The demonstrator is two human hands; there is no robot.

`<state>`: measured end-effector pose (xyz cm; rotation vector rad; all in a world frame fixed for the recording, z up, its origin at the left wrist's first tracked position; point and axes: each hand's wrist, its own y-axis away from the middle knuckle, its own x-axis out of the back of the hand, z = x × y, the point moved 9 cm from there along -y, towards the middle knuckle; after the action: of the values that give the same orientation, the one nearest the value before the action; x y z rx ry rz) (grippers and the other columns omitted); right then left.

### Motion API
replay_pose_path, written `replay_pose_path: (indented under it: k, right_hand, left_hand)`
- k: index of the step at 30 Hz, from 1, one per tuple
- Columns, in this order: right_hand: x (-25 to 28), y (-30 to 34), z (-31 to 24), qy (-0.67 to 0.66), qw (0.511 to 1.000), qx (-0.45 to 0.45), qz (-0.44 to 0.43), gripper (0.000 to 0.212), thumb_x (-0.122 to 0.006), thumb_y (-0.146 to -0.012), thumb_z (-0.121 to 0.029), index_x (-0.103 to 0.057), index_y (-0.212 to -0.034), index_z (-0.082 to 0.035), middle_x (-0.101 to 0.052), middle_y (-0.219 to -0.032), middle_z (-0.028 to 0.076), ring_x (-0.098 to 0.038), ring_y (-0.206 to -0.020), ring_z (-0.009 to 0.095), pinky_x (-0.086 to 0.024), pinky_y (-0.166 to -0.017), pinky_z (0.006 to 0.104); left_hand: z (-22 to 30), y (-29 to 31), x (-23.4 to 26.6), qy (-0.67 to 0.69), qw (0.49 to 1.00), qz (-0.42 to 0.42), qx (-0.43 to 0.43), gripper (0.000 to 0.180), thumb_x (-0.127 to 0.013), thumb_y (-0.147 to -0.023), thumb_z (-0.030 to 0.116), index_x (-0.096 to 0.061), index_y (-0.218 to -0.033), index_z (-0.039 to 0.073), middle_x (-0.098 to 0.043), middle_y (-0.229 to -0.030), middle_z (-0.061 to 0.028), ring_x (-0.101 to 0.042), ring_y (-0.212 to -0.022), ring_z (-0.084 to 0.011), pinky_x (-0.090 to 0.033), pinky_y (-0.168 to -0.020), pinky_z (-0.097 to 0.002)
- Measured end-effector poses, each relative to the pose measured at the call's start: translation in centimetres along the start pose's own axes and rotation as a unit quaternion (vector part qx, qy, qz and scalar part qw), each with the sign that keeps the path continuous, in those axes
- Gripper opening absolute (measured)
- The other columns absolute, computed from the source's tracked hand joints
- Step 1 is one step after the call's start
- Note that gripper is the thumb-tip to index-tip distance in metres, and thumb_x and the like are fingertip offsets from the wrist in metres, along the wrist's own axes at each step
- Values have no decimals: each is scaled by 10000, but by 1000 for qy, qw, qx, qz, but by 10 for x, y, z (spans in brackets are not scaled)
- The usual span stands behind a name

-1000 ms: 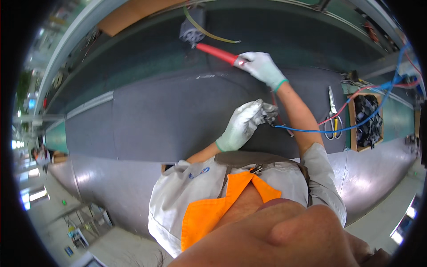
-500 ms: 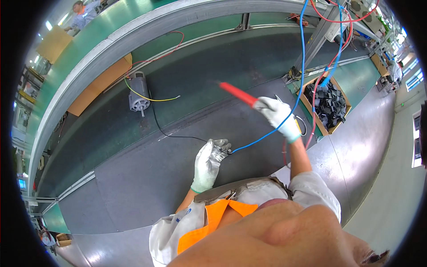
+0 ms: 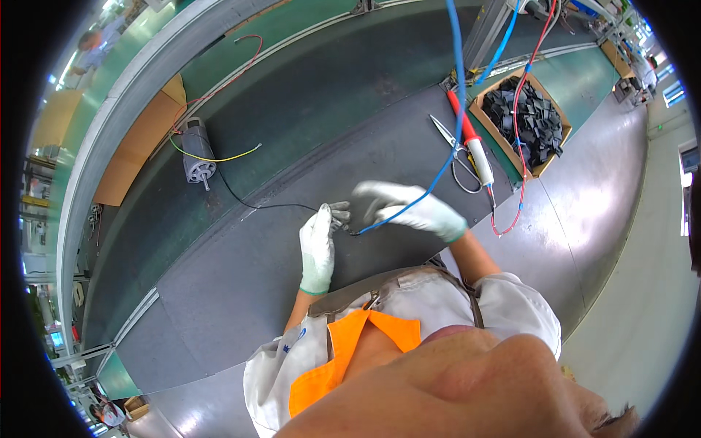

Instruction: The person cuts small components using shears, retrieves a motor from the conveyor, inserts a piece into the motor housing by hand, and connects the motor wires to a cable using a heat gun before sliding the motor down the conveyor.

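Observation:
My left hand [image 3: 318, 247], in a white glove with a green cuff, is closed on the end of a black cable [image 3: 255, 206]. That cable leads to a grey electric motor [image 3: 197, 152]. At its fingertips the blue cable [image 3: 441, 175] ends in a small dark tip; whether the two ends touch I cannot tell. My gloved right hand [image 3: 420, 212] reaches toward the left one, fingers apart and slightly blurred, with the blue cable crossing it. Past it, a red test probe with a white handle [image 3: 477, 155] lies beside metal scissors [image 3: 443, 133] on the dark mat.
A cardboard box [image 3: 538, 174] of black plastic pieces stands at the right. A yellow-green wire [image 3: 234, 158] lies across the motor. Red cable [image 3: 520, 124] hangs down by the box. A brown cardboard sheet [image 3: 139, 146] leans at the left under a metal rail [image 3: 109, 109].
My right hand has put the red probe down next to the scissors, let it go, and moved left toward my left hand. The left hand still holds the black cable end.

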<state>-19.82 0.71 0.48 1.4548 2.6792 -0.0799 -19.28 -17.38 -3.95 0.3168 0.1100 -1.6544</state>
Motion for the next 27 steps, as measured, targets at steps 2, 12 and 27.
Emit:
replay_pose_path:
  k: [2, 12, 27]
  right_hand:
    - [-33, -10, 7, -69, 994, -24, -83, 332, -611, -1032, -230, -683, -1267, -7, -721, -1163, 102, -672, -986, 181, -541, -895, 312]
    - [-45, 9, -8, -10, 977, 66, -202, 317, -663, -987, -223, -712, -1191, 15, -736, -1103, 146, -705, -961, 227, -551, -876, 345]
    - [33, -31, 15, 233, 961, -40, 145, 269, -578, -1009, -270, -727, -1070, -54, -720, -791, 63, -680, -647, 145, -564, -643, 294]
  left_hand:
    - [21, -1, 6, -156, 983, 3, -93, 389, -465, -1084, 241, -703, -1105, -66, -733, -1041, -123, -605, -823, -125, -489, -784, -285]
    - [68, 58, 170, -462, 814, 311, -166, 370, -483, -1056, 238, -710, -1125, -46, -724, -1043, -178, -664, -903, -241, -523, -829, -365]
    - [67, -25, 30, -250, 906, 226, -256, 447, -566, -1021, 168, -508, -1411, -41, -582, -1358, -182, -528, -1302, -263, -438, -1094, -386]
